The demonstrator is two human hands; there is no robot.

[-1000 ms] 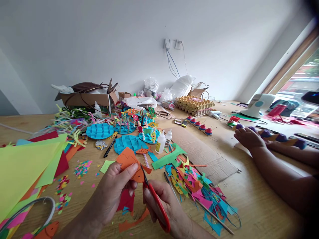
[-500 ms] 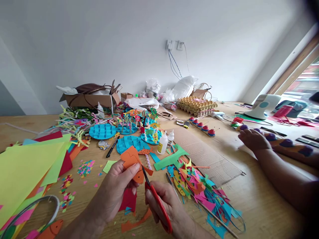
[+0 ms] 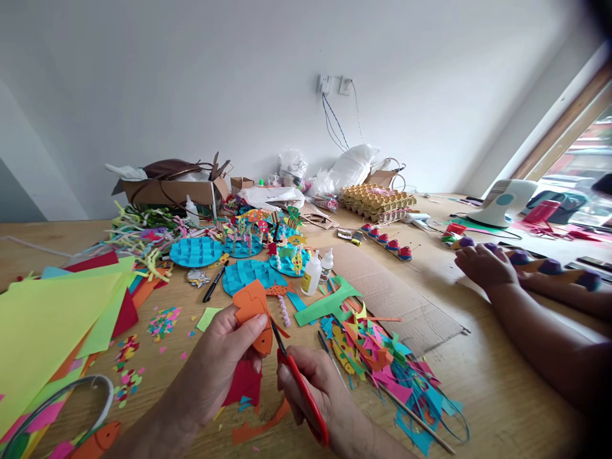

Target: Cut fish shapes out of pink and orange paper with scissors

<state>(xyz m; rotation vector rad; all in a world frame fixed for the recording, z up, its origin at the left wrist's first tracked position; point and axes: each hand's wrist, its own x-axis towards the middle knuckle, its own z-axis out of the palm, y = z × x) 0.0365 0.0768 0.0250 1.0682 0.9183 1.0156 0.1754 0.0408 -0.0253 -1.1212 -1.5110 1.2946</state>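
My left hand (image 3: 229,350) pinches a piece of orange paper (image 3: 251,303) with a fish outline and a dot eye drawn on it. Red-handled scissors (image 3: 306,395) are gripped in my right hand (image 3: 325,389), their dark blades at the paper's right edge, where a thin cut strip hangs. Below the hands lie a red paper piece (image 3: 243,382) and an orange offcut (image 3: 261,427). Just beyond the held paper are an orange spotted paper fish (image 3: 280,290) and a blue ridged disc (image 3: 253,275).
Right of my hands spreads a heap of coloured scraps (image 3: 377,357) beside a cardboard sheet (image 3: 406,306). Glue bottles (image 3: 312,274) stand behind. Coloured paper sheets (image 3: 57,319) lie at left. Another person's hand (image 3: 485,264) rests by a painted egg-carton strip (image 3: 530,261) at right.
The cut strip beside the blades has swung downward and shows less. My hands stay nearly in place. The other person's hand has shifted slightly on the egg-carton strip.
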